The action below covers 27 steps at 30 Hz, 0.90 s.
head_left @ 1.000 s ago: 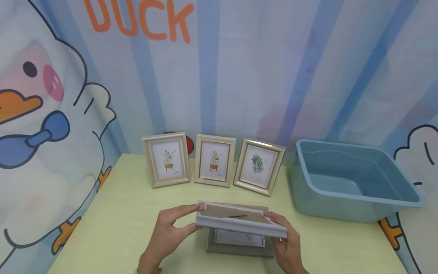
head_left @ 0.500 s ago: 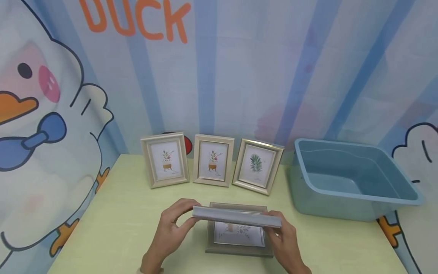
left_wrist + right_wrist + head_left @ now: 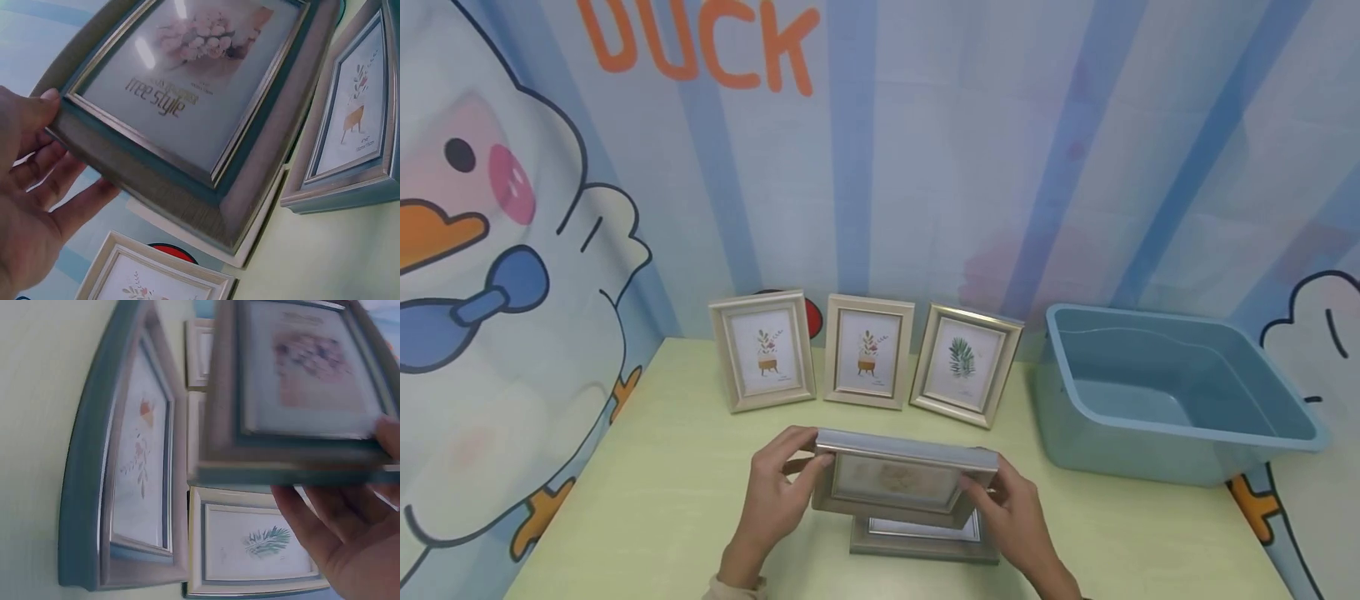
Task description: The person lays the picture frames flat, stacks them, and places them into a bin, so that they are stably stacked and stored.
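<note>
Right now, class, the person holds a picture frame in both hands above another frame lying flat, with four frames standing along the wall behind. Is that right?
Not quite. The head view shows three standing frames along the wall, not four. The rest holds: the left hand and right hand hold the picture frame above the flat frame.

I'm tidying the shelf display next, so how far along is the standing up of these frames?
Done: three cream picture frames stand upright in a row at the table's back. In hand: the left hand and right hand hold a grey-framed flower picture, face toward the camera. Left: one grey frame lies flat beneath it. The blue plastic tub holds nothing visible.
</note>
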{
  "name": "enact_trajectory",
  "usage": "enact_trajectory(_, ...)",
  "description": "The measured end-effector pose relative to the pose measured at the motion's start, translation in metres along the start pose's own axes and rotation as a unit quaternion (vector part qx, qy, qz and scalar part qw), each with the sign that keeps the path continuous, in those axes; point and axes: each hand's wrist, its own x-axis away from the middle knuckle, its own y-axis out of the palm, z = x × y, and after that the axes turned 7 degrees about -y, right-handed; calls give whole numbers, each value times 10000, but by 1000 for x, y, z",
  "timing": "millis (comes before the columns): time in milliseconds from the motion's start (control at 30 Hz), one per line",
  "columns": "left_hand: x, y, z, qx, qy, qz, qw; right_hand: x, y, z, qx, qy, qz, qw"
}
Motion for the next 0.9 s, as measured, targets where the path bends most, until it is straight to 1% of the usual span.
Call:
enact_trajectory(100,1,0,-3,-47,-388,175,9991,2,-2,2,-464,187,-86,9987)
enact_trajectory(167,2,0,-4,-20,-773,272,9966,4,-2,4,-663,140,65,9977)
enact_trajectory(267,1,-2,-3,35,-1350,332,9903,9,1,6,-907,-159,427,9948)
enact_trajectory(300,1,-2,-2,37,-1504,318,9881,10,2,7,-937,-322,521,9937)
enact_trajectory(367,0,-3,-1,-30,-1758,283,9840,10,4,9,-970,-628,595,9915)
enact_trajectory(433,-1,-4,0,-113,-1882,223,9818,9,4,10,-972,-802,540,9906)
enact_trajectory(467,-2,-5,0,-142,-1939,202,9807,8,3,11,-919,-839,474,9911)
enact_trajectory(533,-3,-6,0,-168,-2083,169,9778,7,0,10,-792,-805,186,9934)
enact_trajectory(633,-4,-8,0,-15,-2383,116,9711,4,-8,9,-628,-472,-497,9957)
enact_trajectory(700,-5,-8,-1,139,-2602,77,9654,3,-13,8,-563,-210,-1013,9930)
enact_trajectory(767,-5,-8,-1,313,-2779,21,9601,3,-15,8,-549,-18,-1420,9883)
enact_trajectory(833,-6,-8,-1,414,-2894,-8,9563,3,-16,9,-629,34,-1671,9839)
enact_trajectory(900,-6,-7,-1,476,-2996,7,9529,4,-17,11,-747,-31,-1765,9815)
